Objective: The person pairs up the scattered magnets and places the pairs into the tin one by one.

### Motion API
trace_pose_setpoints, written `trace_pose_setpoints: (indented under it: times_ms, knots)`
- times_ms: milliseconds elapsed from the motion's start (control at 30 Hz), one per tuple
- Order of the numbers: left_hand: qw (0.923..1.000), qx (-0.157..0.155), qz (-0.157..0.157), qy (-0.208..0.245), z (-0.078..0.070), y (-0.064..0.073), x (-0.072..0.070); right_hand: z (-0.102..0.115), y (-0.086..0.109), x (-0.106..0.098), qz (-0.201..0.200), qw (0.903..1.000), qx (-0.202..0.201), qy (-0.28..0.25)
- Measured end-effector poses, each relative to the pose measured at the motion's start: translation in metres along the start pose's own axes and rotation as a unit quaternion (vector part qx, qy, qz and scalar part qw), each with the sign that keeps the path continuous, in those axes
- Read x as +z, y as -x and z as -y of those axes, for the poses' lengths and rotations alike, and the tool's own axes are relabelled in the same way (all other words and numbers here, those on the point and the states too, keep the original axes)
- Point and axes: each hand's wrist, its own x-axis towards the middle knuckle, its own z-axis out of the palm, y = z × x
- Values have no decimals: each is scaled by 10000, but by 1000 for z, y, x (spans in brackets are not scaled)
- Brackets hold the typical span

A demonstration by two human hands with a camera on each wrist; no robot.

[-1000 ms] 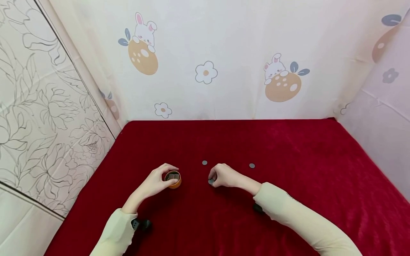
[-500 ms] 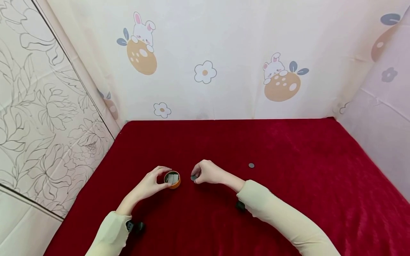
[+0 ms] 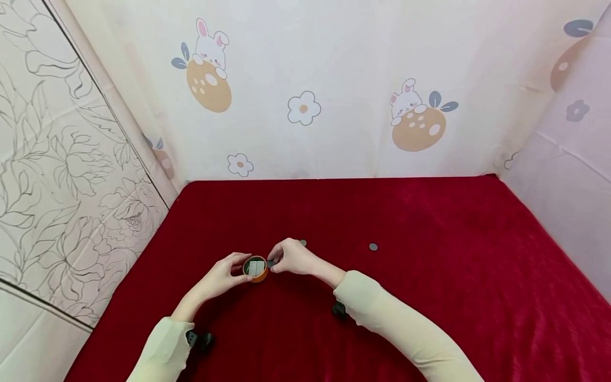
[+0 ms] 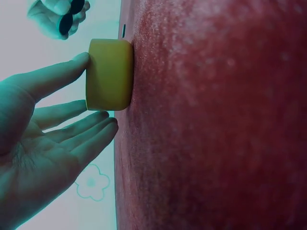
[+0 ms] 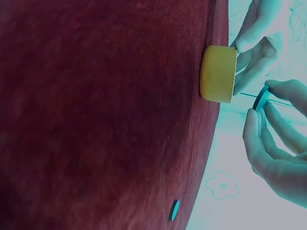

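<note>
My left hand (image 3: 220,277) holds a small round orange cup (image 3: 260,276) on the red cloth, thumb on the near side and fingers on the far side. The cup looks yellow in the left wrist view. Inside it lie pale rectangular pieces (image 3: 256,267), side by side. Close to the cup's right rim, my right hand (image 3: 295,258) pinches a flat grey disc (image 5: 261,98) between thumb and fingertips. In the right wrist view this disc is tilted and raised above the cloth. Two more grey discs lie flat: one (image 3: 303,243) just behind the right hand, another (image 3: 373,246) farther right.
A red velvet cloth (image 3: 429,223) covers the table up to the back wall. Patterned curtains (image 3: 353,132) hang behind, and a flower-drawn panel (image 3: 86,185) stands along the left side. Dark wrist devices sit under both sleeves.
My right hand has moved left with the disc, from the middle of the cloth up to the cup. The left hand keeps its hold on the cup, nearly in place.
</note>
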Motion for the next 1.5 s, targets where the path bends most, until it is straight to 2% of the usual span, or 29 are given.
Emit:
trace_pose_setpoints:
  times_ms: [200,333,667,900,1167,1500]
  knots:
    - [9988,44,215,445,0,0,0,3,-5,7,-148,9995,91,-253]
    - [9984,45,234,519,2,0,-1,3,-9,14,-219,9989,176,-369]
    - [9982,8,180,573,5,-1,-1,6,-16,26,-413,9959,510,-626]
    - [9979,72,237,590,3,-2,-2,7,-19,32,-487,9940,574,-790]
    - [9972,2,257,700,1,-1,-4,10,-23,38,-611,9929,630,-798]
    - [9978,-35,265,606,2,-1,-3,8,-15,30,-495,9932,557,-896]
